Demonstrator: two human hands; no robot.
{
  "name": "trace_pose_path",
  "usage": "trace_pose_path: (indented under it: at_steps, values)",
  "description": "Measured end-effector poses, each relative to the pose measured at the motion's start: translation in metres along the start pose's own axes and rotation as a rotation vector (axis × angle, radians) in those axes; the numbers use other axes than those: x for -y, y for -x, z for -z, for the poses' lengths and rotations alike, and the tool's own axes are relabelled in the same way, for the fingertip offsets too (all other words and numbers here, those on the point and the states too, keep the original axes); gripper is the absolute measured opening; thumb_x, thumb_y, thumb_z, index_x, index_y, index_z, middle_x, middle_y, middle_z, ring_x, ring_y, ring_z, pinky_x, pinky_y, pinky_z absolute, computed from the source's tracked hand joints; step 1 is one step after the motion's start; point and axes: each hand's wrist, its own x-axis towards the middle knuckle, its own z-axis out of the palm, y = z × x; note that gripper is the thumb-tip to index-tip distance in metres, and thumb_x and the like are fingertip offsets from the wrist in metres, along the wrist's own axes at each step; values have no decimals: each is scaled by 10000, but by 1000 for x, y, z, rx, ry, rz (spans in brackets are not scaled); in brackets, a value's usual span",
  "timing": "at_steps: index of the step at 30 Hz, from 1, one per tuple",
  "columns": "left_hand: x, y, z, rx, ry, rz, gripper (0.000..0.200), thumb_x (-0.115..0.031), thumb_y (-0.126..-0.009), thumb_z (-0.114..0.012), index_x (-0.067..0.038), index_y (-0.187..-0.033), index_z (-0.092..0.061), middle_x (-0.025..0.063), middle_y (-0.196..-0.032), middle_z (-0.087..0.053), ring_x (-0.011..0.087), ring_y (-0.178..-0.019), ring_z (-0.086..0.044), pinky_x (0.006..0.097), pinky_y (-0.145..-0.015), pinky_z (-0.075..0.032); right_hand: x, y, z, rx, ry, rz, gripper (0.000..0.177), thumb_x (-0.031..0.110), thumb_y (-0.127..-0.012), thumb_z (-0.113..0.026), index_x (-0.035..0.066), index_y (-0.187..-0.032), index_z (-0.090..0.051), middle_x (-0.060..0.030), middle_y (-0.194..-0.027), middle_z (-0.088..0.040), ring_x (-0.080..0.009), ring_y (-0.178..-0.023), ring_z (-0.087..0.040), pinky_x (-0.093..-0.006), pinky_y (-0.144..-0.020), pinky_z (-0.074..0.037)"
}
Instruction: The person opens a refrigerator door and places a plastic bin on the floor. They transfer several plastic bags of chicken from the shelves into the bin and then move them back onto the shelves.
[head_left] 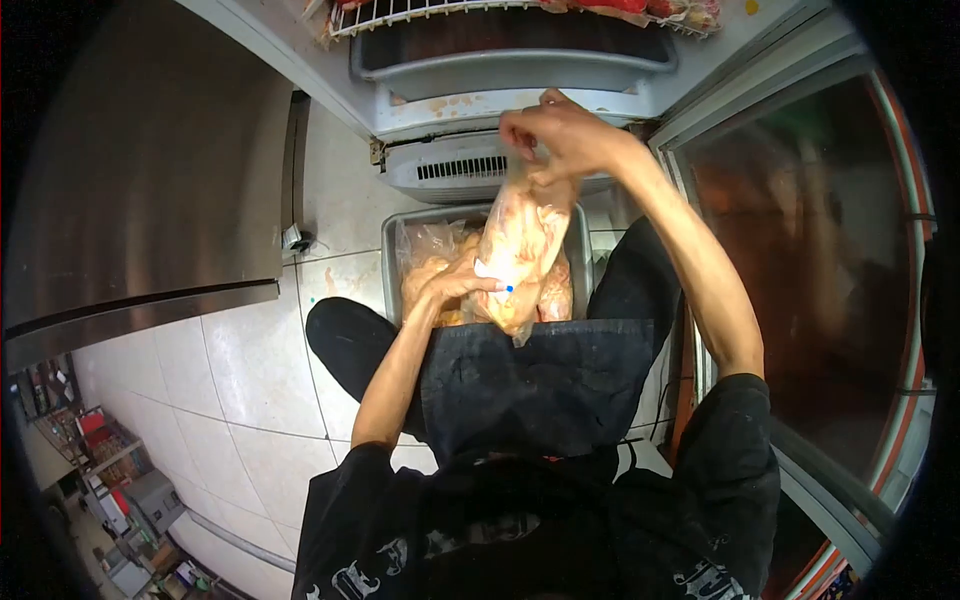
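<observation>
A clear plastic bag of pale yellowish meat, which looks like raw chicken (522, 238), is held up at a slant above a grey tub (388, 262). My right hand (560, 135) is closed on the gathered top of the bag. Against its lower left side, my left hand (462, 284) grips the bag with the thumb across the front. A small blue spot (509, 288) shows by that thumb. More bagged meat (424, 270) lies in the tub at left, and another piece (556, 292) shows at right, partly hidden by the held bag.
An open glass-door fridge stands ahead, with a wire rack (430, 16) and a grey tray (510, 75) inside. Its door (800, 220) swings out at right. A steel cabinet (150, 170) is at left. My knees flank the tub on the tiled floor (250, 370).
</observation>
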Motion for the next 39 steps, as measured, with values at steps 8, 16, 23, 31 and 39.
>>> trace_pose_path:
  at_steps: [8, 16, 23, 31, 39]
  values:
    - [67, -1, -18, -265, 320, -141, 992, -86, -640, -793, -35, -1444, -214, 114, -1323, -468, 234, -1211, -468, 361, -1060, -364, -50, 9, -149, -455, -367, 109, 841, 419, -611, -847, 90, -1300, -495, -136, -1389, -439, -302, -1286, -410, -432, -1070, -346]
    - [47, 38, -44, -514, 34, -166, 966, -60, -601, -822, -19, -1413, -300, 82, -1328, -461, 198, -1211, -438, 319, -1038, -372, -27, 14, -170, -514, -1051, -35, 891, 190, -598, -869, 112, -1365, -424, -65, -1342, -466, -215, -1229, -443, -368, -1010, -405]
    - [-21, 69, -30, -315, -275, -385, 998, -173, -532, -864, 17, -1365, -349, 129, -1298, -494, 232, -1208, -471, 354, -1045, -366, 88, 41, -133, -943, -1524, 37, 1138, 84, -616, -862, 48, -1443, -81, -158, -1381, -343, -268, -1310, -334, -415, -1099, -306]
    - [-206, 126, -90, -277, -278, -343, 637, -289, -812, -694, 51, -1293, -451, 130, -1232, -554, 157, -1128, -510, 308, -922, -443, 146, 88, -51, -1131, -1482, 92, 846, 119, -744, -772, -20, -1348, -196, -135, -1240, -418, -205, -1137, -486, -327, -913, -483]
    - [-338, 141, -71, -1339, -804, -1410, 790, -242, -751, -703, -5, -1403, -327, 191, -1420, -340, 333, -1289, -371, 450, -1066, -290, 136, 120, 126, -1298, -1127, 451, 776, 159, -736, -752, -2, -1341, -293, -121, -1194, -488, -190, -1097, -509, -327, -923, -464]
